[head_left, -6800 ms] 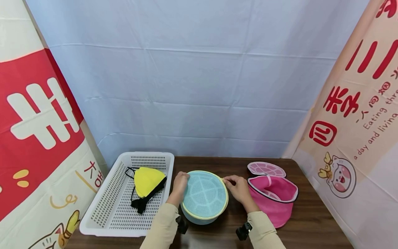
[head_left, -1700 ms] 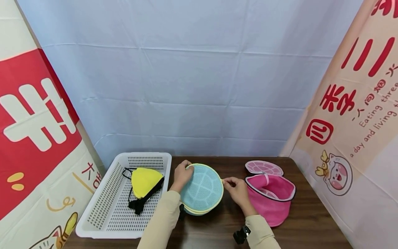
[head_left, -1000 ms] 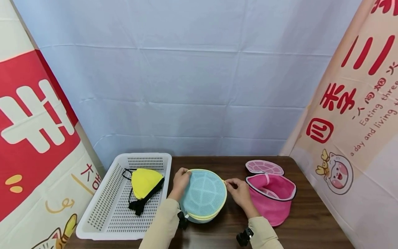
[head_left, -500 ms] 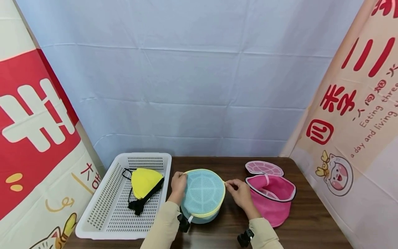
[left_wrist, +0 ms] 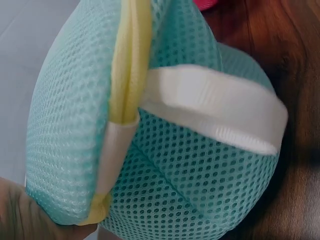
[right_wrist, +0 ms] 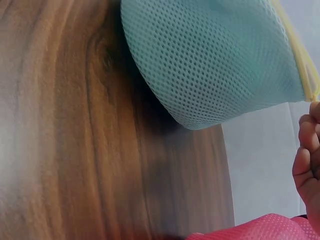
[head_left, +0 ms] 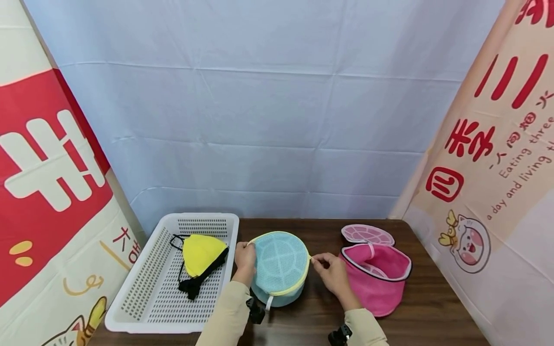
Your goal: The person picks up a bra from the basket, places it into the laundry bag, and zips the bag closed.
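Observation:
A round light-blue mesh bag (head_left: 281,262) with yellow edging stands on the brown table, its lid lying over the top. My left hand (head_left: 245,259) grips its left rim. At the right rim, my right hand (head_left: 333,276) pinches a small yellow piece at the edging between thumb and finger. A white loop (left_wrist: 215,107) sticks out beside the yellow trim (left_wrist: 131,60) in the left wrist view. In the right wrist view the blue mesh side (right_wrist: 215,60) shows, with the curled fingers (right_wrist: 307,145) at the yellow edge.
A white perforated basket (head_left: 173,324) at the left holds a yellow and black fabric item (head_left: 203,254) with thin cords. At the right stands a pink bag (head_left: 381,293), its pink patterned lid (head_left: 368,234) folded back. Printed cloths hang at both sides, a pale blue one behind.
The blue bag has turned, bringing its white loop to the front. My left hand has shifted slightly left along the rim; my right hand still pinches at the right edge.

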A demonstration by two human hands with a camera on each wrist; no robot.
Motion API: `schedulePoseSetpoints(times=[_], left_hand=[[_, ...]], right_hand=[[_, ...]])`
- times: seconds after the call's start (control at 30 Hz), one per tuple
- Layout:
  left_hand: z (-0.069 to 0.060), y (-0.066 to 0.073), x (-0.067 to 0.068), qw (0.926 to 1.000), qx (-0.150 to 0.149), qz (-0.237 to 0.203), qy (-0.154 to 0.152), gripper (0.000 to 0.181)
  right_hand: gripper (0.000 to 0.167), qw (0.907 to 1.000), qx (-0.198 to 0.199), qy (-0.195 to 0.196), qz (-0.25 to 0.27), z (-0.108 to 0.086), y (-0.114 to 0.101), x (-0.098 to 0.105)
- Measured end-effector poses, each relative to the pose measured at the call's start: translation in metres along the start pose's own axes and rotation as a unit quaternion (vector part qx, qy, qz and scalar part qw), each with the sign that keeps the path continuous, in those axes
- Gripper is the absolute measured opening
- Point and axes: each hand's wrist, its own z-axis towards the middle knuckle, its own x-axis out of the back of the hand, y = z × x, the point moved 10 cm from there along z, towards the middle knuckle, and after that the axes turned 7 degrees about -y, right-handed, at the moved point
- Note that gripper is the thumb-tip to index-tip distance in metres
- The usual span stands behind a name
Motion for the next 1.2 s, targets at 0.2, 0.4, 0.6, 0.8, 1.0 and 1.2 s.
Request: schedulePoseSetpoints(times=[0.2, 0.4, 0.6, 0.8, 1.0, 1.2], left_hand=[[-0.002, 0.002, 0.003, 0.9998, -0.005, -0.008, 0.02, 0.009], [-0.001, 0.002, 0.005, 0.9988, -0.008, -0.026, 0.041, 0.007], [-0.002, 0.0, 0.004, 0.9996, -0.001, -0.008, 0.029, 0.011], [-0.006, 0.01, 0.002, 0.9931, -0.027, 0.114, 0.001, 0.021], [-0.008, 0.016, -0.003, 0.9822, -0.035, 0.183, -0.023, 0.038], [-0.01, 0.034, -0.013, 0.9614, -0.07, 0.264, -0.031, 0.053]], right_hand=[[0.008, 0.9998, 0.011, 0.009, 0.012, -0.004, -0.003, -0.002], [0.008, 0.9997, 0.007, 0.011, 0.02, -0.004, -0.005, -0.002], [0.011, 0.9998, -0.008, 0.01, 0.016, -0.005, 0.0, -0.003], [0.011, 0.9998, -0.016, 0.008, 0.011, -0.006, 0.008, -0.003], [0.011, 0.9998, -0.018, 0.003, 0.006, -0.006, 0.013, -0.004], [0.005, 0.9995, -0.03, -0.008, 0.005, -0.001, 0.015, -0.002]])
